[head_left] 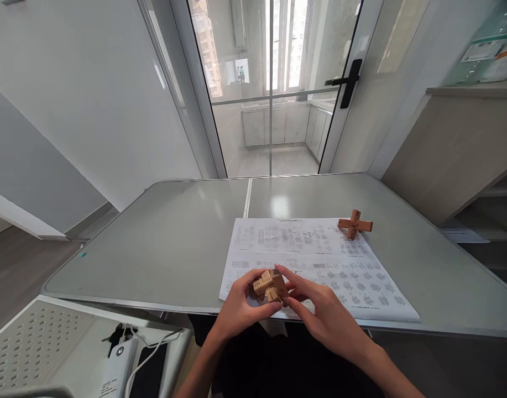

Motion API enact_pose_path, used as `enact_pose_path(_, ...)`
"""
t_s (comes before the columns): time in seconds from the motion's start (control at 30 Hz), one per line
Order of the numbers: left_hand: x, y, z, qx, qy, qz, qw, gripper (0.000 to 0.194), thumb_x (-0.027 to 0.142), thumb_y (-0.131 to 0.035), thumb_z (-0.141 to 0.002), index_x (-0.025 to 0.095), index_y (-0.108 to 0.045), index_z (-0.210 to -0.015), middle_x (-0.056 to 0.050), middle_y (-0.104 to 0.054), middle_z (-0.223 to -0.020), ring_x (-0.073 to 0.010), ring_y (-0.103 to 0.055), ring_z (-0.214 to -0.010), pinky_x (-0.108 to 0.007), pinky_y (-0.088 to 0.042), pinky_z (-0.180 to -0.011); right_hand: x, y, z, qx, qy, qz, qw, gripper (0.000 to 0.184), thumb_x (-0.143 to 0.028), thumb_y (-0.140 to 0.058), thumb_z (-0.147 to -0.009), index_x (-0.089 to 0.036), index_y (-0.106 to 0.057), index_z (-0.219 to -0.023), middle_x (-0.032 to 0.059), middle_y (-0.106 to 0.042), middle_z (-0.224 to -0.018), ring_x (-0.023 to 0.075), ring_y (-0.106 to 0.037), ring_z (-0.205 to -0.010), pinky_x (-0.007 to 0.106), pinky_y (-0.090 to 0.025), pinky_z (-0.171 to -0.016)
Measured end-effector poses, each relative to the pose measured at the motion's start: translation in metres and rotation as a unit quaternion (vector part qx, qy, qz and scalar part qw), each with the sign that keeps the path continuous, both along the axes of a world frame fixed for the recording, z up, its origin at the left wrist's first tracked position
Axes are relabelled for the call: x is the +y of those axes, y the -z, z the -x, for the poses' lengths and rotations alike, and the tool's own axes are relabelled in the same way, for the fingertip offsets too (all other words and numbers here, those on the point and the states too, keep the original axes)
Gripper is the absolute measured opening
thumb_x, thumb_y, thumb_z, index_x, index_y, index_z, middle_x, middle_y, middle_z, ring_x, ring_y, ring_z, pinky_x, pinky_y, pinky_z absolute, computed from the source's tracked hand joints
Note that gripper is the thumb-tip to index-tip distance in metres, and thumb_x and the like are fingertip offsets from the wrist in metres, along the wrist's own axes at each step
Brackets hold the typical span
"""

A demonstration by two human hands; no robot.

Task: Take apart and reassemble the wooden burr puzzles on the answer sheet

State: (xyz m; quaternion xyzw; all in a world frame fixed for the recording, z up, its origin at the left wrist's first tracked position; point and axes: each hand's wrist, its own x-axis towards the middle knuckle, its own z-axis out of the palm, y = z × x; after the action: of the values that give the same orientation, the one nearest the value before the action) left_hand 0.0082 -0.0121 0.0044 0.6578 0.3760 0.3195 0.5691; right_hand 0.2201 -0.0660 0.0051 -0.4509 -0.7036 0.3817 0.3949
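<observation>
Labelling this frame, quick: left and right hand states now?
Left hand: closed on the wooden block assembly, left side.
Right hand: closed on the same assembly, right side.

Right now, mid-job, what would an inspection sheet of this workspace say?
Surface: grey table, with a printed sheet near its front edge.
Job's things: wooden block puzzle, held up; wooden cross at the sheet's far right corner.
Clutter: white box and flat black thing in a white tray at left.
Hands: left hand and right hand both hold the puzzle.
Cables: white cable running over the flat black thing.
Surroundings: glass door ahead; shelf with see-through plastic container at right.
</observation>
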Motion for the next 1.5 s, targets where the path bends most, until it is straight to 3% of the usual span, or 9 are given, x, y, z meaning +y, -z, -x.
enact_pose_path(0.53, 0.004, 0.002, 0.004, 0.002, 0.043, -0.003, 0.999, 0.047, 0.037, -0.084, -0.079, 0.017, -0.07, -0.12, -0.005, -0.07, -0.101, -0.0217, -0.06, -0.092, -0.031, -0.048, -0.084, -0.001, 0.0, 0.002, -0.003, -0.014, 0.024, 1.0, 0.065, -0.016, -0.049, -0.103, -0.047, -0.033, -0.159, -0.0011, -0.071, -0.118, 0.0181, -0.07, -0.097, 0.037, -0.06, -0.089)
enact_pose_path(0.93, 0.002, 0.001, 0.001, -0.002, 0.025, -0.049, 0.998, 0.051, 0.037, -0.09, -0.073, 0.02, -0.073, -0.118, -0.005, -0.069, -0.106, -0.0241, -0.062, -0.098, -0.032, -0.049, -0.087, -0.005, 0.018, 0.01, 0.019, 0.013, -0.039, 0.999, 0.062, -0.016, -0.044, -0.103, -0.043, -0.038, -0.159, 0.0022, -0.072, -0.122, 0.0202, -0.072, -0.105, 0.037, -0.062, -0.091)
enact_pose_path(1.17, 0.003, 0.003, 0.002, -0.007, 0.04, -0.018, 0.999, 0.058, 0.033, -0.09, -0.074, 0.02, -0.07, -0.127, -0.006, -0.074, -0.113, -0.0262, -0.066, -0.105, -0.035, -0.051, -0.096, -0.006, 0.019, 0.017, 0.039, 0.033, -0.061, 0.997, 0.062, -0.013, -0.043, -0.102, -0.041, -0.041, -0.158, 0.0025, -0.073, -0.119, 0.0204, -0.073, -0.103, 0.038, -0.063, -0.09)
enact_pose_path(1.37, 0.004, 0.007, 0.006, -0.008, 0.033, -0.014, 0.999, 0.063, 0.029, -0.088, -0.073, 0.021, -0.068, -0.132, -0.005, -0.076, -0.112, -0.0273, -0.068, -0.106, -0.036, -0.051, -0.097, -0.005, 0.022, 0.017, 0.083, 0.017, -0.005, 0.996, 0.061, -0.015, -0.047, -0.102, -0.042, -0.042, -0.157, 0.0008, -0.073, -0.125, 0.0199, -0.074, -0.103, 0.04, -0.064, -0.092)
enact_pose_path(1.5, 0.003, 0.007, 0.006, -0.02, 0.03, -0.004, 0.999, 0.063, 0.028, -0.088, -0.072, 0.02, -0.068, -0.132, -0.006, -0.076, -0.113, -0.0281, -0.068, -0.107, -0.036, -0.052, -0.097, -0.004, 0.022, 0.019, 0.097, 0.025, -0.01, 0.995, 0.059, -0.016, -0.049, -0.102, -0.042, -0.046, -0.155, 0.0008, -0.071, -0.13, 0.0206, -0.073, -0.108, 0.039, -0.063, -0.093)
